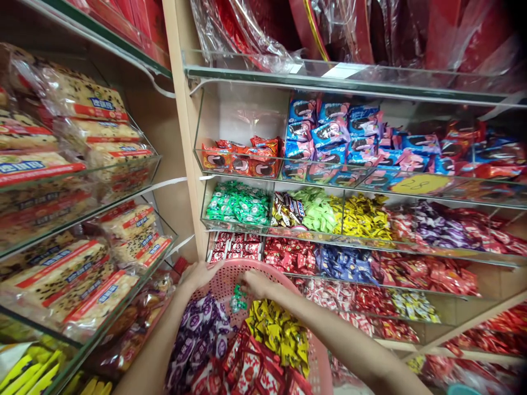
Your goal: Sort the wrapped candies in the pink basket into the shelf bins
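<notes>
At the foot of a shop's sweet shelves, a pink plastic basket (pixel 263 269) sits at 6 o'clock, its far rim just below the lowest glass bin (pixel 234 247); little open room lies between them. The left hand (pixel 200 276) curls over the basket's rim at its 10 o'clock; the right hand (pixel 255 283) hangs inside the rim with its fingers bunched, and I cannot tell whether they grip anything. Just below it lies one small cluster of green sweets (pixel 237 299); three larger heaps fill the near side: purple sweets (pixel 197 340), yellow sweets (pixel 280 334) and red packets (pixel 251 367). Three tiers of bins rise at 12 o'clock, holding cookie packs (pixel 329 131) and sweets; two tilted shelves of biscuit packs (pixel 69 93) stand at 9 o'clock.
</notes>
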Motion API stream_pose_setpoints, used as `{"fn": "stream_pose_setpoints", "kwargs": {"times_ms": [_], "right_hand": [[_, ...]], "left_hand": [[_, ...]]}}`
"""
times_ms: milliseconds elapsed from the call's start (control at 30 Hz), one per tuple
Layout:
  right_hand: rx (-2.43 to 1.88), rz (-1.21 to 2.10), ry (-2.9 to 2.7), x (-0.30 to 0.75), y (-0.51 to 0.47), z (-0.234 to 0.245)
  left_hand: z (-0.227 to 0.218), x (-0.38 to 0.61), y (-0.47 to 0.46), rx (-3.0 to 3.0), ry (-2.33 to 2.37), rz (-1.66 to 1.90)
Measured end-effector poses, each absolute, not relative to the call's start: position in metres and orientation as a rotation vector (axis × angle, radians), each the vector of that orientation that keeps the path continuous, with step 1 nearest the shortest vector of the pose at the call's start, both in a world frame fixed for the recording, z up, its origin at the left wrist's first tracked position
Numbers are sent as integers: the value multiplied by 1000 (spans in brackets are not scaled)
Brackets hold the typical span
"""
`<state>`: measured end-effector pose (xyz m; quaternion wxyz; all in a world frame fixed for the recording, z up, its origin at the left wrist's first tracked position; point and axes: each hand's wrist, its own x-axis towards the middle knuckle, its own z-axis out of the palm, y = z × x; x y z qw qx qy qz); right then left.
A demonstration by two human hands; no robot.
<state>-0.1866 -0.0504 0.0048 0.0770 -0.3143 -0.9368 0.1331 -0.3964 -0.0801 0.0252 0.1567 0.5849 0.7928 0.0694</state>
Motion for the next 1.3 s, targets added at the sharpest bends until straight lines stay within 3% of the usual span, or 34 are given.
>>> {"fn": "stream_pose_setpoints", "kwargs": {"times_ms": [133,333,500,667,1300], "right_hand": [[-929,257,-2803,-188,-54,34],[-881,-38,-2663,-184,-42,122],[-1015,-487,-2541,-174,-7,173],[-1004,-759,-2546,-172,15,176],[-1082,-878,-2437,-182,28,161]], "left_hand": [[22,-399,-80,1677,2265,212],[16,-403,-75,1684,2278,204],[16,-402,-74,1676,2289,180],[18,-401,-76,1697,2273,201],[17,-405,-75,1682,2293,205]]}}
